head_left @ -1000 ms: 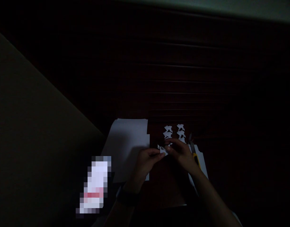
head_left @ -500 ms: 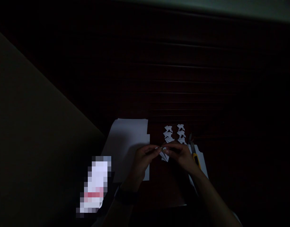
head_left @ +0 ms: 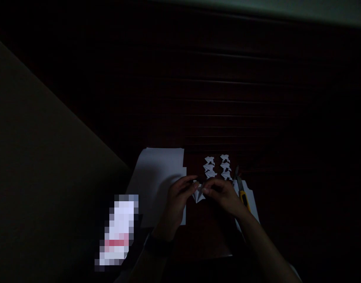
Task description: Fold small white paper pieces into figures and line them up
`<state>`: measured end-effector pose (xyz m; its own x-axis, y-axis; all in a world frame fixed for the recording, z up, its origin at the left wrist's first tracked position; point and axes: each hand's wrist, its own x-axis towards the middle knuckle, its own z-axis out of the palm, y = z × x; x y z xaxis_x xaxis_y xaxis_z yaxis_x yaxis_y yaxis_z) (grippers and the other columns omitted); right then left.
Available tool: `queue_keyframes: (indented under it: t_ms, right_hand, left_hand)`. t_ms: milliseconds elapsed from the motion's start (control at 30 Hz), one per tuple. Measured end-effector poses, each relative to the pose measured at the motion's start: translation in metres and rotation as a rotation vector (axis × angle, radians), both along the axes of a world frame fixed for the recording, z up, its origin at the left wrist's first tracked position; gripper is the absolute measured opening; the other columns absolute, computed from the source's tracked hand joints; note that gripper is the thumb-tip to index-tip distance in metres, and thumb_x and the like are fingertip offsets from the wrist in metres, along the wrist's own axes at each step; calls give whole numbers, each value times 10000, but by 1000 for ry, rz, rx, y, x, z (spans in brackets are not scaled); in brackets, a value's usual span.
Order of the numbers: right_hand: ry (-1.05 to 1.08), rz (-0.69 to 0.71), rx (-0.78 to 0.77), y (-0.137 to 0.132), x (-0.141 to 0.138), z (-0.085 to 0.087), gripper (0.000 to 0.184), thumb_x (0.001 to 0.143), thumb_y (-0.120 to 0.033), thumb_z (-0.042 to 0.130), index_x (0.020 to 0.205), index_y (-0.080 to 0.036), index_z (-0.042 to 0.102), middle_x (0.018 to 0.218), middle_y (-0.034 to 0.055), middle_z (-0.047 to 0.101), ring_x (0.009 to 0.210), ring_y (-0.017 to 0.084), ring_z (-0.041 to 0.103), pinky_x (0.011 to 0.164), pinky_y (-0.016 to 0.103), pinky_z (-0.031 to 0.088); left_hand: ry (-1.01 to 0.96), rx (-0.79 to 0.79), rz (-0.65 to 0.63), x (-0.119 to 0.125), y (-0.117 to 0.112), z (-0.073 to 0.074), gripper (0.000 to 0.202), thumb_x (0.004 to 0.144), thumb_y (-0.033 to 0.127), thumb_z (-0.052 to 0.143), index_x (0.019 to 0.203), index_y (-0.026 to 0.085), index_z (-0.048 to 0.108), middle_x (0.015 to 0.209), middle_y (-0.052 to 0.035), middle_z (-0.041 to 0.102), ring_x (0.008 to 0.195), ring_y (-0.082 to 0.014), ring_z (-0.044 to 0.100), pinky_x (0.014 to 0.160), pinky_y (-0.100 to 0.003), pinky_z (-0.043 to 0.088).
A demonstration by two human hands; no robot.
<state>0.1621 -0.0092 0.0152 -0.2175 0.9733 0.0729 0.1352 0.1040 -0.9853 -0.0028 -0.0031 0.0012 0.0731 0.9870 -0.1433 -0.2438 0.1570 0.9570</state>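
Note:
Between my two hands is a small piece of folded white paper (head_left: 198, 195), its creases fanning down to a point. My left hand (head_left: 178, 196) pinches its left side with thumb and fingers. My right hand (head_left: 223, 193) grips the upper right part, and its fingertips cover some of the folds. Just beyond my hands, several small folded paper figures (head_left: 210, 167) lie in two columns on the dark table (head_left: 208, 236). The lowest figures sit close to my right hand's knuckles.
White paper sheets (head_left: 156, 173) lie stacked left of my hands, partly under my left forearm. A yellow utility knife (head_left: 244, 199) rests on more white paper (head_left: 253, 202) at the right. A bright pixelated object (head_left: 120, 224) is at the lower left. The scene is dim.
The folded paper has shifted slightly left and turned, and now spreads wider with its point downward. My fingers have moved a little on it.

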Motion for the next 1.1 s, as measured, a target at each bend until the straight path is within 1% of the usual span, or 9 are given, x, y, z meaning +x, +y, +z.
queue_keyframes:
  t_ms: [133, 300, 367, 467, 567, 667, 800, 933, 1100]
  right_hand:
    - [-27, 3, 22, -1, 1, -2, 77, 814, -247, 582, 763, -190, 581, 730, -7, 575, 705, 144, 529, 661, 264, 416]
    - [-85, -95, 65, -3, -5, -6, 44, 826, -237, 558, 813, -195, 564, 784, 2, 591, 752, 153, 541, 697, 271, 416]
    - [-88, -159, 101, -4, -10, -7, 35, 818, -233, 565, 827, -201, 553, 792, 0, 591, 762, 155, 543, 708, 273, 417]
    - [-61, -237, 130, -4, -17, -10, 61, 816, -241, 570, 853, -206, 537, 798, -2, 580, 762, 155, 543, 705, 269, 420]
    - [-53, -275, 126, -4, -22, -13, 81, 813, -269, 585, 839, -205, 542, 794, 0, 578, 751, 155, 542, 695, 268, 420]
    - [-56, -237, 112, -4, -23, -12, 76, 829, -279, 565, 823, -204, 561, 783, 0, 580, 744, 155, 536, 683, 265, 416]
    - [-8, -196, 97, -4, -21, -10, 79, 849, -276, 535, 838, -205, 569, 801, 0, 579, 766, 154, 529, 702, 266, 414]
    - [34, -178, 75, -4, -20, -10, 74, 827, -277, 562, 841, -205, 559, 807, 1, 572, 778, 158, 527, 718, 276, 414]
    - [30, -172, 80, -3, -19, -12, 53, 793, -230, 573, 831, -201, 553, 807, 2, 573, 778, 161, 530, 711, 279, 414]
  left_hand:
    - [-4, 3, 9, 3, -1, -4, 224, 710, 274, 683, 908, 171, 709, 908, -81, 690, 851, -195, 603, 729, -277, 438]
    - [-24, -29, 21, 7, -2, -7, 257, 723, 282, 674, 954, 171, 700, 973, -97, 676, 878, -207, 594, 706, -270, 438]
    - [-73, -53, 23, 8, -3, -7, 275, 729, 276, 670, 982, 172, 691, 1009, -99, 663, 895, -209, 590, 704, -265, 442]
    - [-209, -109, 26, 9, -5, -8, 287, 739, 261, 658, 1010, 168, 676, 1021, -100, 651, 898, -206, 593, 724, -279, 456]
    - [-316, -194, 34, 9, -6, -12, 297, 737, 251, 656, 1022, 167, 667, 999, -99, 648, 882, -202, 600, 730, -299, 468]
    - [-361, -251, 46, 9, -6, -15, 294, 726, 246, 667, 1010, 175, 672, 980, -89, 650, 872, -191, 599, 724, -295, 472]
    - [-373, -256, 50, 9, -6, -16, 305, 718, 236, 678, 1016, 173, 674, 990, -95, 650, 880, -186, 591, 729, -292, 470]
    - [-300, -223, 70, 9, -6, -15, 315, 720, 260, 680, 1019, 160, 675, 1006, -117, 655, 885, -203, 594, 719, -301, 471]
    - [-237, -176, 88, 11, -7, -15, 314, 714, 270, 688, 1009, 162, 681, 1013, -114, 657, 892, -206, 593, 715, -294, 470]
